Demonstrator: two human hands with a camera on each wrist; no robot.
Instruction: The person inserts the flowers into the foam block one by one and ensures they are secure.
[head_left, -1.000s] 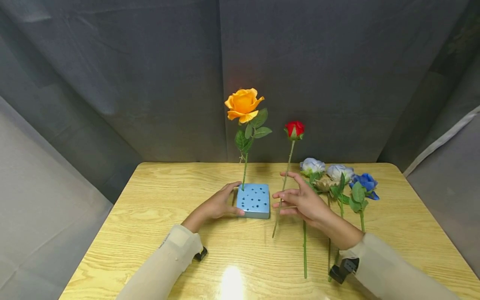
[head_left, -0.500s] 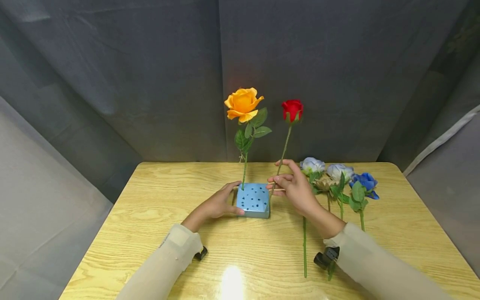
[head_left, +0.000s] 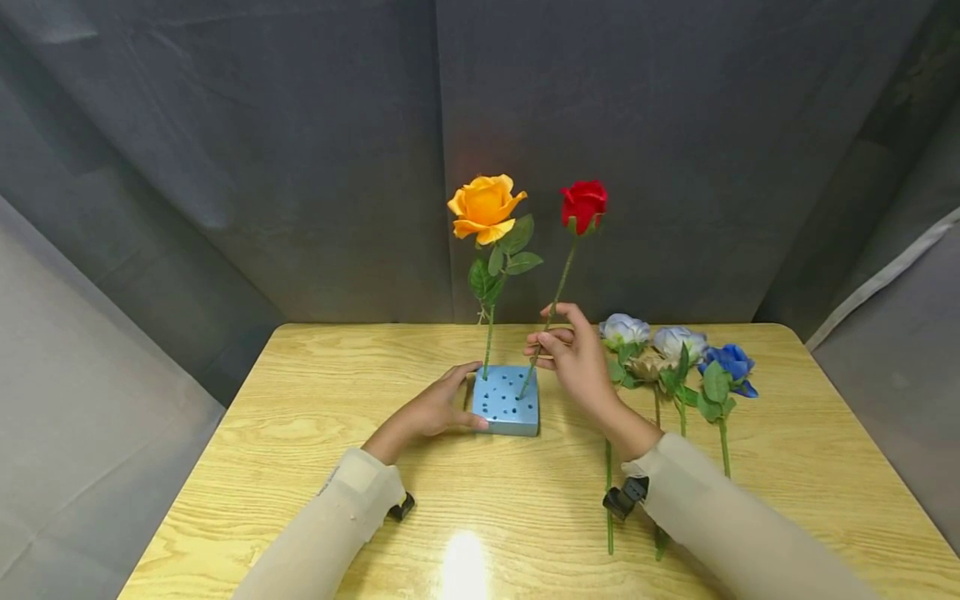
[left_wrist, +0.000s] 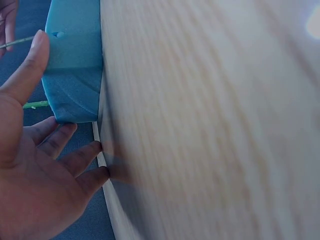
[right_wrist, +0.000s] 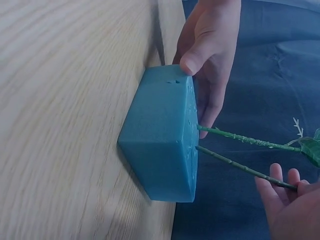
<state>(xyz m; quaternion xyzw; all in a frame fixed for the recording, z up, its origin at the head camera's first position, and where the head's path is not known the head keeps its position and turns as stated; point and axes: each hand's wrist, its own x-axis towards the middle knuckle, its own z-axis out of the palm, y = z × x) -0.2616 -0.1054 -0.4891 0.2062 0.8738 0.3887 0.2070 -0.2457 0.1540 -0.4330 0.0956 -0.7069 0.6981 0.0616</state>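
Observation:
A light-blue foam block (head_left: 513,428) with several holes in its top sits on the wooden table. My left hand (head_left: 435,408) holds its left side, thumb at the front corner and fingers toward the back. An orange rose (head_left: 485,208) stands upright in the block's back left. In my right hand (head_left: 579,367), thumb and fingers pinch the stem of a red rose (head_left: 583,207), which leans right. The lower end of that stem (right_wrist: 230,162) meets the block's top face in the right wrist view, near the orange rose's stem (right_wrist: 240,138).
To the right on the table (head_left: 330,375) lie a pale blue flower (head_left: 625,329), another pale one (head_left: 680,342), a beige one (head_left: 649,367) and a deep blue one (head_left: 729,368), stems toward the front. Dark grey cloth (head_left: 345,167) hangs behind the table.
My right hand has brought the red rose left and up, from beside the block to over it, with its stem end now at the block's top. My left hand and the block have stayed put.

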